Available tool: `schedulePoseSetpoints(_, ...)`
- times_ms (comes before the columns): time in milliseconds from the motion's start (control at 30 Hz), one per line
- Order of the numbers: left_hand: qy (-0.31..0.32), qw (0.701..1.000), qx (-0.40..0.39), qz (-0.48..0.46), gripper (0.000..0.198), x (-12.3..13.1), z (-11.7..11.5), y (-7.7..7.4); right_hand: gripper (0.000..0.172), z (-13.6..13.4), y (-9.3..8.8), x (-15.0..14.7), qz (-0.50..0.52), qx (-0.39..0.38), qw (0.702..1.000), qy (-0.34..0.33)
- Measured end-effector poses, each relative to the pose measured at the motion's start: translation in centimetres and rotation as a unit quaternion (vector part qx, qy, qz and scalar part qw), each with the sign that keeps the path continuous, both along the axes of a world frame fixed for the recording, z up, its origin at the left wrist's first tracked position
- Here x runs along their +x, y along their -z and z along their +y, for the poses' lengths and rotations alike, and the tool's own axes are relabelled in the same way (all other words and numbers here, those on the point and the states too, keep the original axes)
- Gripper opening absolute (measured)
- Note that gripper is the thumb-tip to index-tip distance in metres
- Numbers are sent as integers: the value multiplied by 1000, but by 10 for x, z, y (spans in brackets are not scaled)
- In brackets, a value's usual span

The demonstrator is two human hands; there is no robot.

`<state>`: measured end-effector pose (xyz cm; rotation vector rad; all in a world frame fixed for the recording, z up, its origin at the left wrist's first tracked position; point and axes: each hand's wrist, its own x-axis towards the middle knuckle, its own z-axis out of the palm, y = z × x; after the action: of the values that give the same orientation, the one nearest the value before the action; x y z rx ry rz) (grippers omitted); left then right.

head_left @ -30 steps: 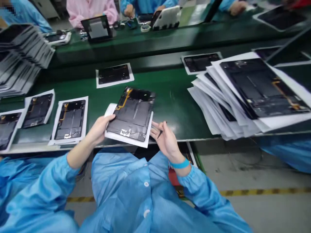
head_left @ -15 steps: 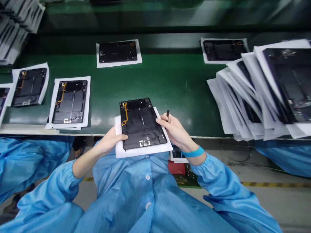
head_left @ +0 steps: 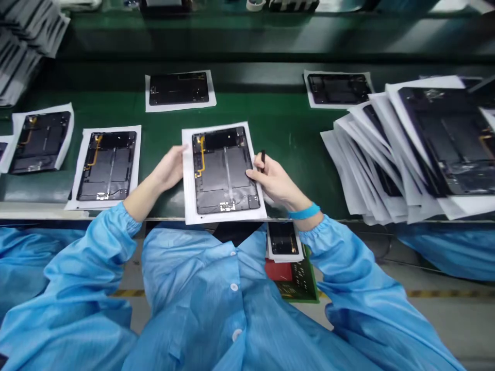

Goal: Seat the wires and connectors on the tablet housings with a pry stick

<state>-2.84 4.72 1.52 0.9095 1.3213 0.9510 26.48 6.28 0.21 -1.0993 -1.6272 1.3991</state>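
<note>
A dark tablet back panel with an orange flex cable lies on a white sheet on the green conveyor belt. My left hand rests beside the sheet's left edge, its fingertips touching the paper and holding nothing. My right hand is just past the sheet's right edge, pinching a slim black pen-like tool upright between its fingers. Both forearms come out of blue coat sleeves.
More tablet panels on white sheets lie along the belt to the left and far side. A tall fanned stack of sheets and panels fills the right. Another stack sits at the upper left. Below the belt's front edge sits a small device on paper.
The panel and sheet have moved from my hands' tilted hold near my body onto the belt, now lying straight. My left hand has slid to the sheet's side.
</note>
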Motion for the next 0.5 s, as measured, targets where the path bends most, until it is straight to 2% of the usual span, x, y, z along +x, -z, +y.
schedulePoseSetpoints(100,13,997,-24,75,38,-13,20,16,50,9,22,2,-55,-8,998,-24)
schedulePoseSetpoints(167,10,988,-36,148,41,-32,42,12,45,11,24,4,-98,-2,994,-39)
schedulePoseSetpoints(300,-63,959,-18,276,31,-90,106,-17,34,9,13,14,-170,49,983,-40)
schedulePoseSetpoints(367,-112,943,-1,312,37,-118,138,-33,32,19,4,19,-190,74,979,-28)
schedulePoseSetpoints(433,-138,935,16,325,43,-137,162,-42,39,42,-4,17,-199,89,976,-14)
schedulePoseSetpoints(500,-123,939,55,317,47,-145,177,-48,51,79,-10,2,-192,93,977,-6)
